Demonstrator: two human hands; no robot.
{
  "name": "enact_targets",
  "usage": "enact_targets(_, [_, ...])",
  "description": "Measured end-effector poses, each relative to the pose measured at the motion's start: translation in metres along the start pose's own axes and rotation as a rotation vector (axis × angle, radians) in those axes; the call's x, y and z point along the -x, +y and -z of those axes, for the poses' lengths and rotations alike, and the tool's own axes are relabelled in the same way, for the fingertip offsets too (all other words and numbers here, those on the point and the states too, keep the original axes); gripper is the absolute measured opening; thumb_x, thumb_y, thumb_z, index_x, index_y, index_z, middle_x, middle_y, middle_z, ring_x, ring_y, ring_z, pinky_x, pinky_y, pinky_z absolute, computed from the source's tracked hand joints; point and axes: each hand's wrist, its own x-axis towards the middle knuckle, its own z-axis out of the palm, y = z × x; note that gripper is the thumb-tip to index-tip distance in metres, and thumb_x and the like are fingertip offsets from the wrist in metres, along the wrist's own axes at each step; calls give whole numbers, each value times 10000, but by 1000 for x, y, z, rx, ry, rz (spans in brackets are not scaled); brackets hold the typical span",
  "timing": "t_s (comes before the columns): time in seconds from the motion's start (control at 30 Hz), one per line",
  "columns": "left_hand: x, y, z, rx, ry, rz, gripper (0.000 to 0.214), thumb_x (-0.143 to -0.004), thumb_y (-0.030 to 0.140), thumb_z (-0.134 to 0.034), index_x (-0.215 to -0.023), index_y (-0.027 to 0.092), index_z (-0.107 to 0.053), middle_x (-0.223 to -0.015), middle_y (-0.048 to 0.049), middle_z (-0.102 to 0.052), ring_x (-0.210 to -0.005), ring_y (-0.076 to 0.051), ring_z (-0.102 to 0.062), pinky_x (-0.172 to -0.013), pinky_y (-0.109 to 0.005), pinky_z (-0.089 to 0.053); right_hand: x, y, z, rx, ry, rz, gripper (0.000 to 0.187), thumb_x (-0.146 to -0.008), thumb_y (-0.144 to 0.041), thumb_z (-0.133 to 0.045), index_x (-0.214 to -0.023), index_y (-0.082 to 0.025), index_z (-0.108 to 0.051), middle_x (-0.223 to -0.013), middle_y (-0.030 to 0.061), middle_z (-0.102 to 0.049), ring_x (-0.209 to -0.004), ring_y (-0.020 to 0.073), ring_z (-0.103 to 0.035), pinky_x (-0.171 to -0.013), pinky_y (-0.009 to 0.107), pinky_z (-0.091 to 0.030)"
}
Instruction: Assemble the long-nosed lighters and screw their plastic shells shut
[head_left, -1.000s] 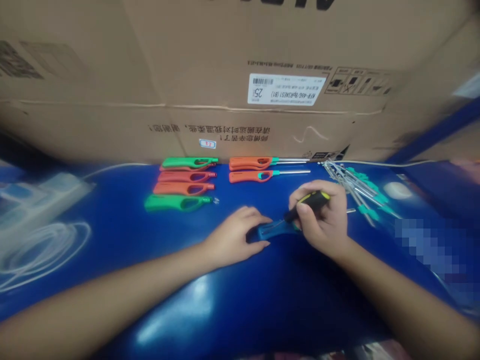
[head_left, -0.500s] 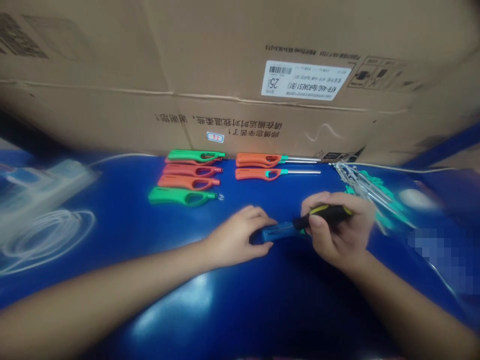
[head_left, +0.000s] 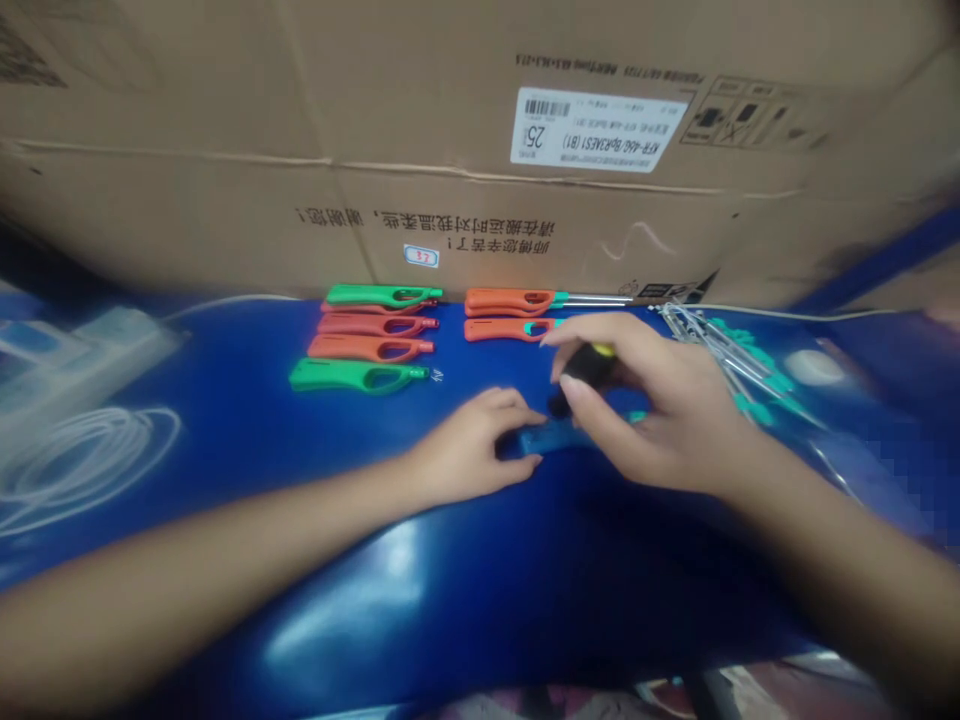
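My left hand [head_left: 471,447] curls around the end of a blue lighter body [head_left: 551,437] that lies flat on the blue table [head_left: 420,600]. Over that body, my right hand [head_left: 651,400] is closed on a black and yellow screwdriver [head_left: 582,373], with its dark tip pointing down at the lighter. The right hand hides the far end of the blue lighter.
Green and orange lighter handles [head_left: 367,338] lie in a stack at the back, with two orange lighters with metal tubes [head_left: 525,312] beside them. A pile of metal tubes with teal ends [head_left: 731,355] lies at right. A cardboard box [head_left: 480,140] walls the back; coiled white tubing [head_left: 82,460] sits at left.
My right hand has lifted and swung the screwdriver left, from lying low along the lighter to standing more upright over it. The left hand has stayed on the blue lighter.
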Motion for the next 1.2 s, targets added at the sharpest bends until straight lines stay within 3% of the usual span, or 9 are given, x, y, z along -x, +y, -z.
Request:
enact_targets(0.17, [0, 0, -2, -3, 10, -18, 310, -852, 232, -692, -1150, 148, -704, -1118, -95, -666, -1105, -250, -608, -1021, -384, -479, -10, 0, -11, 66, 62, 19, 304, -894, -141, -576, -1186, -223, -565, -967, 19, -707, -626, 104, -653, -614, 218, -553])
enact_targets(0.33, [0, 0, -3, -15, 24, -21, 326, -843, 226, -701, -1160, 147, -708, -1083, -83, -668, -1048, -229, -618, -966, -363, -504, 0, 0, -13, 9, 113, -18, 297, -888, -145, -577, -1175, -217, -570, -844, 0, -673, -632, 122, -651, -617, 236, -551])
enact_targets(0.5, [0, 1, -3, -18, 24, -11, 315, -842, 242, -708, -1142, 148, -713, -1049, -73, -667, -1003, -219, -621, -935, -362, -514, 4, 4, -9, -47, 125, -51, 281, -864, -138, -595, -1134, -211, -574, -862, 12, -662, -662, 136, -654, -632, 257, -552])
enact_targets(0.73, [0, 2, -2, -35, 11, -9, 336, -851, 246, -702, -1177, 164, -703, -1087, -77, -671, -1045, -224, -618, -968, -372, -508, 5, 2, -10, -28, 172, 11, 249, -849, -127, -596, -1090, -191, -594, -880, 25, -675, -646, 131, -650, -622, 258, -546])
enact_targets(1.2, [1, 4, -1, -32, -8, -25, 329, -863, 238, -701, -1186, 173, -695, -1131, -74, -667, -1073, -218, -614, -982, -355, -499, 5, -1, -10, -36, 126, -61, 213, -849, -116, -586, -1046, -195, -599, -838, 8, -684, -631, 129, -655, -595, 248, -539])
